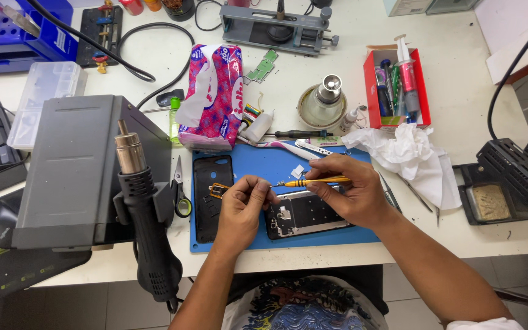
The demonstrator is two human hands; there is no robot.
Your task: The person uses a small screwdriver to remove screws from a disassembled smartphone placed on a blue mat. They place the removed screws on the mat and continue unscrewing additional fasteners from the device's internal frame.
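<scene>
My right hand (346,189) grips a thin yellow-handled screwdriver (313,181), its tip pointing left toward my left hand's fingertips. My left hand (244,206) pinches something very small at the tip; the item itself is too tiny to make out. Both hands hover over an opened black phone body (304,215) lying on a blue work mat (264,168). A black phone back cover (211,197) with a small gold-coloured part on it lies on the mat to the left, beside my left hand.
A grey hot-air station (74,165) with its black nozzle gun (145,214) stands left. Scissors (179,192), a pink tissue pack (212,98), crumpled white tissue (414,153), a red box of tools (398,85), a black screwdriver (300,133) and a soldering stand (496,195) surround the mat.
</scene>
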